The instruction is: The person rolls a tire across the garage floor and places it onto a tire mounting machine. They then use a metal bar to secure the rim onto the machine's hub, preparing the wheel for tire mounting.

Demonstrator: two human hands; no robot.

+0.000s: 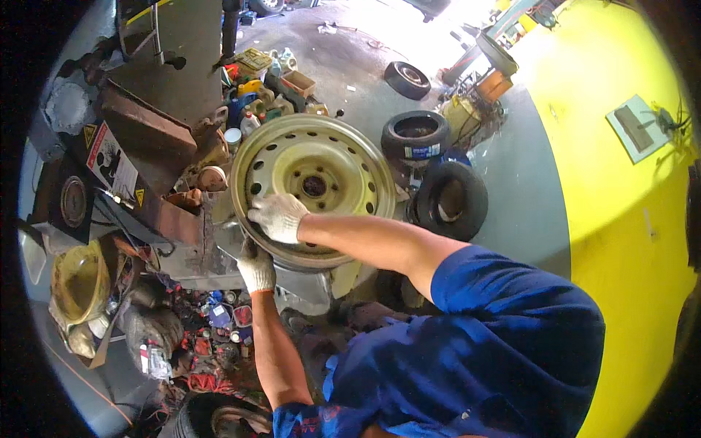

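Observation:
A large bare steel wheel rim (349,157), yellowish and dirty with a ring of oval holes, lies face up in front of me without a tyre. My right hand (281,217), in a white knit work glove, reaches across the rim. Its fingers are curled at the rim's left inner edge. My left hand (257,269), in a similar glove with dark, dirty fingers, is closed at the lower left outer edge. Whether either hand has a small part in it is hidden.
Left stands a machine with a dark brown pad (150,135) and warning labels. Bottles and jugs (270,98) crowd the floor beyond. Tyres (451,201) stand to the right, near a yellow floor (621,233). A yellowish bucket (80,281) and clutter are at lower left.

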